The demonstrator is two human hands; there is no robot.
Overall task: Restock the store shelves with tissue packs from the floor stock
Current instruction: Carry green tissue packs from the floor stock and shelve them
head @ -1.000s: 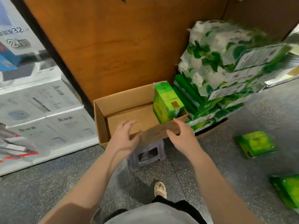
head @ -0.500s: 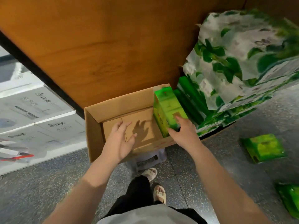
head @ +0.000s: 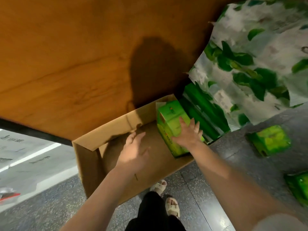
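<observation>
A green tissue pack [head: 170,120] stands at the right end of an open cardboard box [head: 93,157] on the floor. My right hand [head: 188,134] lies on top of the pack with fingers spread and fairly straight. Inside the box, my left hand [head: 135,152] hovers with its fingers relaxed and holds nothing. Two more green tissue packs lie on the floor to the right, a near pack [head: 270,140] and a pack at the edge [head: 298,187].
A tall stack of green-and-white wrapped tissue bundles [head: 256,64] leans right of the box. A brown wooden panel [head: 83,55] rises behind the box. White cartons [head: 25,157] sit at the left. My sandalled feet [head: 171,205] stand on the grey speckled floor just before the box.
I have leaned closer over the box. My right hand slid from the pack's near end onto its top. My left hand reached deeper into the box.
</observation>
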